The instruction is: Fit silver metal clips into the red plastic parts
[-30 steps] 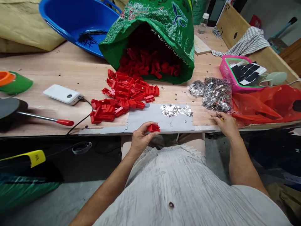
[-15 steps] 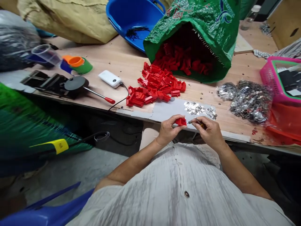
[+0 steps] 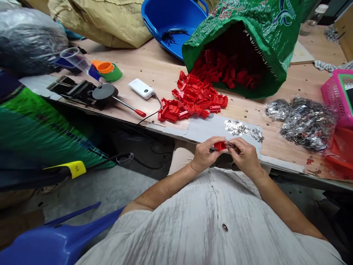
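Note:
My left hand [image 3: 205, 155] is closed on a small red plastic part [image 3: 220, 145], held just below the table edge over my lap. My right hand [image 3: 245, 158] is closed on a thin metal piece [image 3: 231, 144] whose tip touches the red part. Both hands meet in front of my white shirt. On the table just beyond them lies a grey sheet [image 3: 206, 129] with a scatter of tiny silver metal pieces [image 3: 239, 128]. A pile of the same red parts [image 3: 194, 103] spills from a green sack [image 3: 248, 40].
Clear bags of silver pieces [image 3: 307, 123] lie at the right beside a pink basket [image 3: 338, 97] and a red bag. A white power bank [image 3: 141, 88], a red-tipped tool [image 3: 129, 107], cups and a blue tub [image 3: 172, 22] sit at the left and back. A blue chair [image 3: 55, 243] stands below left.
My right hand came from the bags at the right edge to meet the left hand, and the metal piece now touches the red part. My view has swung left.

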A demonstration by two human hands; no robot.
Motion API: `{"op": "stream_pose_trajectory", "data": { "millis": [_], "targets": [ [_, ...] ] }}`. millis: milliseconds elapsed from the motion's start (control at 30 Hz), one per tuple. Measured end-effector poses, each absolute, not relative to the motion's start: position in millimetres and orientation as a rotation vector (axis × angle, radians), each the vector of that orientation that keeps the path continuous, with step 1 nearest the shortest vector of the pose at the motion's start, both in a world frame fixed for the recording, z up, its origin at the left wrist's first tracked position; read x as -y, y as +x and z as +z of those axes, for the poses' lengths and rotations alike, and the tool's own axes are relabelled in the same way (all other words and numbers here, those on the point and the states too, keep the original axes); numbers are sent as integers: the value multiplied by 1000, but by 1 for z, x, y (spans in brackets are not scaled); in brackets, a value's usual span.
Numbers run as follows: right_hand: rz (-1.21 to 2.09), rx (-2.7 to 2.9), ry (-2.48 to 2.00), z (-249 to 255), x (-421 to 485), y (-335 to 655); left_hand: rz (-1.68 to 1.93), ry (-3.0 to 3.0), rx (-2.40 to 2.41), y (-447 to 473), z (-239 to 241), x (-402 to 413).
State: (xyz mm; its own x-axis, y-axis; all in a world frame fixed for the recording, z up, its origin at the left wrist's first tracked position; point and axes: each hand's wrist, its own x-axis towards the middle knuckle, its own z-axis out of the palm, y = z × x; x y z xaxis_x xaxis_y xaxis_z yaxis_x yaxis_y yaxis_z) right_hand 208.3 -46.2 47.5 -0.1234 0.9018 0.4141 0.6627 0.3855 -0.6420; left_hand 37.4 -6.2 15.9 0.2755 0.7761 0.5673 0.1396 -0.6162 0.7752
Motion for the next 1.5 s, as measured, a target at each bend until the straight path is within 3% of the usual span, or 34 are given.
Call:
{"op": "stream_pose_trajectory", "data": {
  "millis": [267,500,867,1500],
  "targets": [
    [611,1784,-1287,53,48,207,1459,1894,-817,37,21,9],
    [877,1471,-1501,45,52,218,1453,1919,-779,36,24,9],
    [1571,1139,-1237,49,41,213,1344,1898,-625,36,28,16],
    [1842,865,-1034,36,51,206,1196,1308,-615,36,19,21]
  ]
}}
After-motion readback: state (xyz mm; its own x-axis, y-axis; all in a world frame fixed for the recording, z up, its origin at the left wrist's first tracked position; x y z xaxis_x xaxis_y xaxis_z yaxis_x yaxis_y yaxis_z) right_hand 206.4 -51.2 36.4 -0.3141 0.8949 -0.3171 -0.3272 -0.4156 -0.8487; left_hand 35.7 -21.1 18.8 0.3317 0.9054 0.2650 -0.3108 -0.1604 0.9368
